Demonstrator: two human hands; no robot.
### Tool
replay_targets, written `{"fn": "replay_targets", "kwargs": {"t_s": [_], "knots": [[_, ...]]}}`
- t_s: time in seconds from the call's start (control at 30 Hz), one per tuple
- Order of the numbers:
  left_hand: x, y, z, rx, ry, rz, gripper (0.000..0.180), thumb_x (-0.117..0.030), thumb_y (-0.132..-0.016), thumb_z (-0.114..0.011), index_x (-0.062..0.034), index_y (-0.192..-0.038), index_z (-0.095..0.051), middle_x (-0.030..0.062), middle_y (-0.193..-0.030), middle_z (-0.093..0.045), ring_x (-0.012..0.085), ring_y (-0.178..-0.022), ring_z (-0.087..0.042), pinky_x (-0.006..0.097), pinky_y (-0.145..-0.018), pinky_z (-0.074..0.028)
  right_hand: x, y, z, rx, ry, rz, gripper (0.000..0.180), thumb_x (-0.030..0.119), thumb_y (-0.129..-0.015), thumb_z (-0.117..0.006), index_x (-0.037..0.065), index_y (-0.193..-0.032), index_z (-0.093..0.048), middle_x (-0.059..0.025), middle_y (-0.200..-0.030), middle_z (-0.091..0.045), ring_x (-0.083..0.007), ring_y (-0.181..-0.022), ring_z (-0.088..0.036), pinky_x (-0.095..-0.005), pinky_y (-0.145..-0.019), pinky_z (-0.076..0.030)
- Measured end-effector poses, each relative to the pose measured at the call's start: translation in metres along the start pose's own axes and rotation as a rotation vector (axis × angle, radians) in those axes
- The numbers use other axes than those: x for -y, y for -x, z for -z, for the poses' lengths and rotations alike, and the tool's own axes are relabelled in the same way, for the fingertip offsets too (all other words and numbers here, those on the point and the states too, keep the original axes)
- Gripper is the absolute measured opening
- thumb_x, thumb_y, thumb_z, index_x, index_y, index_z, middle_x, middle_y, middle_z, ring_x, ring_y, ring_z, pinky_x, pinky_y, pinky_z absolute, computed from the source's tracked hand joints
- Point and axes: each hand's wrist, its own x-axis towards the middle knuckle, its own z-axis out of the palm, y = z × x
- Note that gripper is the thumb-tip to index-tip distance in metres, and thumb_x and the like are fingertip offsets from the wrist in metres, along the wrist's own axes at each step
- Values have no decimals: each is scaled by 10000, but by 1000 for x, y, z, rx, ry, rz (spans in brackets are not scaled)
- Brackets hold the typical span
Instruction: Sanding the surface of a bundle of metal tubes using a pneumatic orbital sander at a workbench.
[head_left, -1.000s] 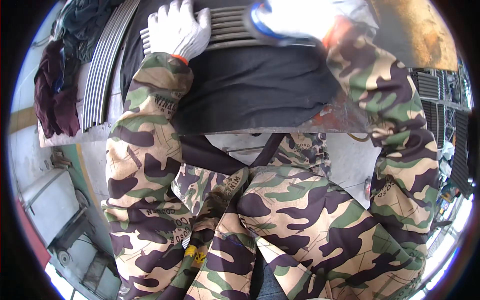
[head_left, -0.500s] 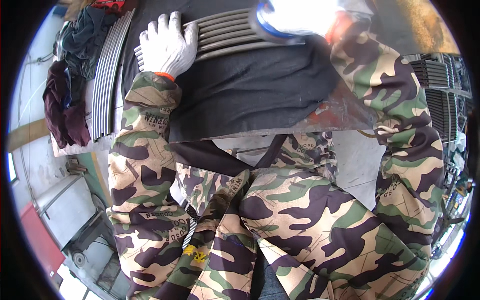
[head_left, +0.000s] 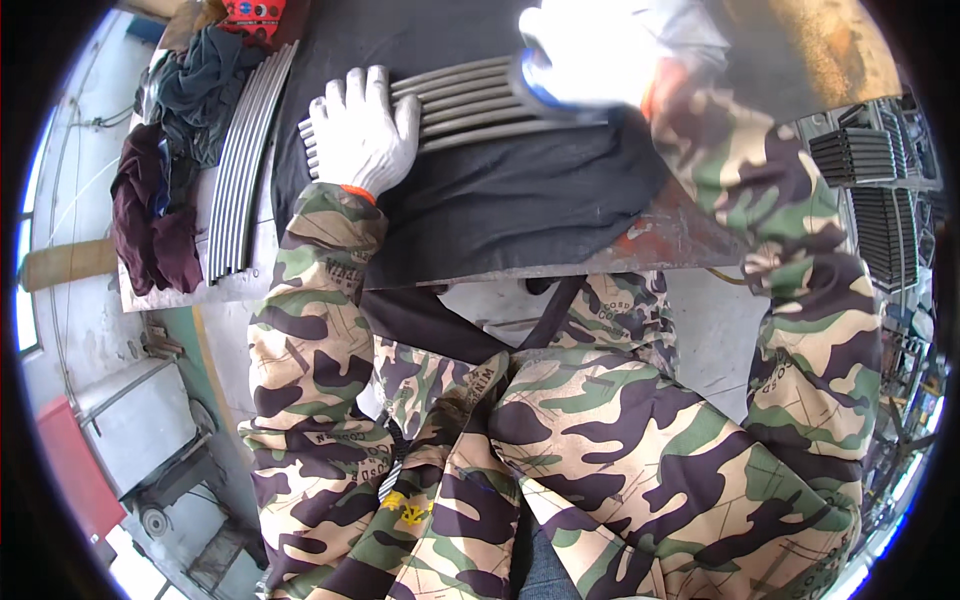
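Observation:
A row of grey metal rods (head_left: 465,108) lies side by side on the black cloth (head_left: 490,220) at the table's near side. My left hand (head_left: 365,135), in a white glove with an orange cuff, rests flat on their left end with its fingers spread. Over the right part of the rods, my right hand (head_left: 610,50), also gloved, is blurred by motion. It is closed over a round, blue-edged thing (head_left: 538,82) pressed against the rods. Its exact kind cannot be made out, and it hides the rods beneath it.
Another row of metal rods (head_left: 245,165) lies at the table's left, beside dark crumpled cloths (head_left: 150,220) and a red package (head_left: 252,15). Racks of stacked dark bars (head_left: 885,225) stand at the right. The bare table edge (head_left: 690,235) shows rusty patches.
The view has shifted, so the table sits lower and further right. My left hand stays on the rods' left end. My right hand still moves with the blue-edged thing over the rods' right part.

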Motion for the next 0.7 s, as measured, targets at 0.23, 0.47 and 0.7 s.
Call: {"fn": "replay_targets", "kwargs": {"t_s": [0.23, 0.47, 0.7], "knots": [[-16, 3, -5, 16, 65, 19, 533, -388, -977, -612, 9, -1333, -626, 221, -1318, -637, 419, -1174, -579, 578, -1017, -430, -24, 3, -30, -82, 175, 82, 276, 307, -894, -695, 102, -1079, -695, -155, -903, -674, -355, -849, -693, -491, -776, -548], [-3, -8, 2, 9, 189, 1, 474, -304, -952, -686, 59, -1249, -617, 241, -1281, -632, 417, -1188, -571, 525, -1019, -433, -29, -2, -23, -78, 242, 65, 216, 268, -875, -649, 146, -1048, -694, -136, -964, -674, -348, -895, -693, -517, -799, -527], [1, -2, 13, 30, 90, -26, 520, -354, -964, -624, 4, -1340, -610, 205, -1351, -616, 396, -1206, -565, 534, -1027, -420, -23, -6, -20, -107, 182, 135, 147, 265, -886, -670, 147, -974, -672, -124, -866, -631, -324, -810, -619, -484, -757, -495]]}}
